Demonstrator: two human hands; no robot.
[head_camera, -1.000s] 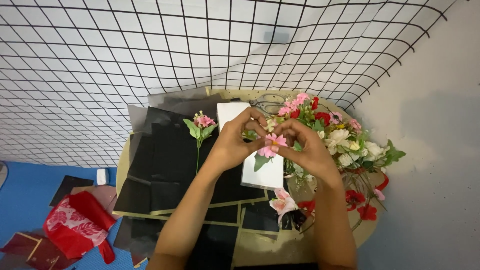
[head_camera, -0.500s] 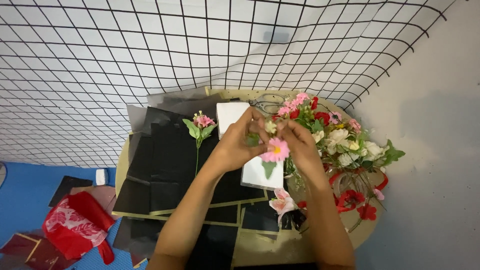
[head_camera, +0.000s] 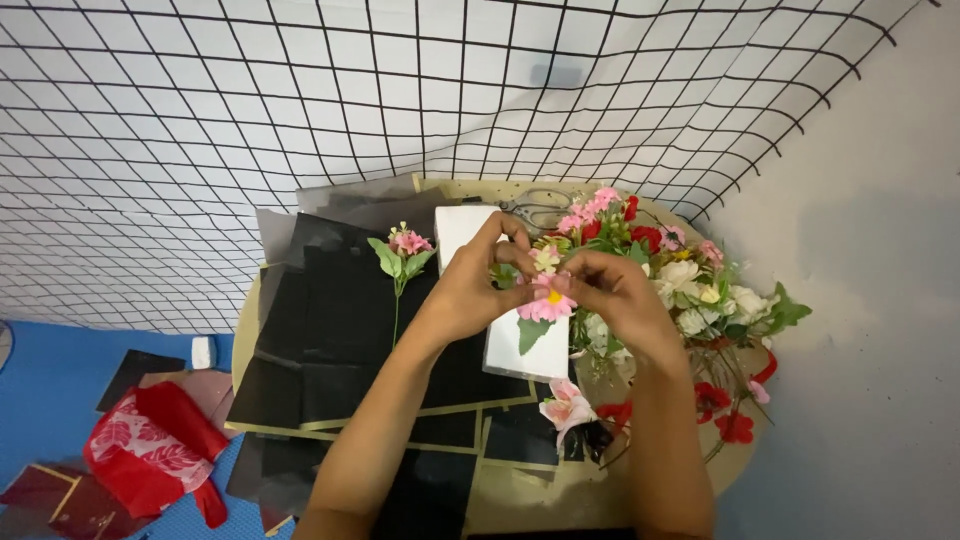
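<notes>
Two hands meet over the middle of a round table (head_camera: 520, 505), and everything else fans out around them. Far left, down on the blue floor (head_camera: 50, 370), lies a red patterned cloth (head_camera: 150, 450), with dark cards beside it. Moving in, black sheets (head_camera: 340, 330) overlap across the left half of the table, and on them lies a single stem with a small pink bud and green leaves (head_camera: 402, 255), apart from the hands.

Now the left hand (head_camera: 475, 285): fingers bent, thumb and forefinger pinched on the stem just behind the pink flower (head_camera: 546, 303). That flower, pink petals with a yellow centre, sits right between the two hands, above a white block (head_camera: 500, 350) that stands on the black sheets; a green leaf hangs under it. The right hand (head_camera: 610, 300) closes in from the other side, fingertips gripping the same flower at its head, so both hands touch it at once.

Below the hands, a pale pink lily bloom (head_camera: 565, 405) lies on the table. To the right, a heap of artificial flowers (head_camera: 690, 285) in pink, red and white spreads toward the table edge, with scissors (head_camera: 535, 208) just behind it. A black wire grid (head_camera: 300, 100) backs the whole scene.
</notes>
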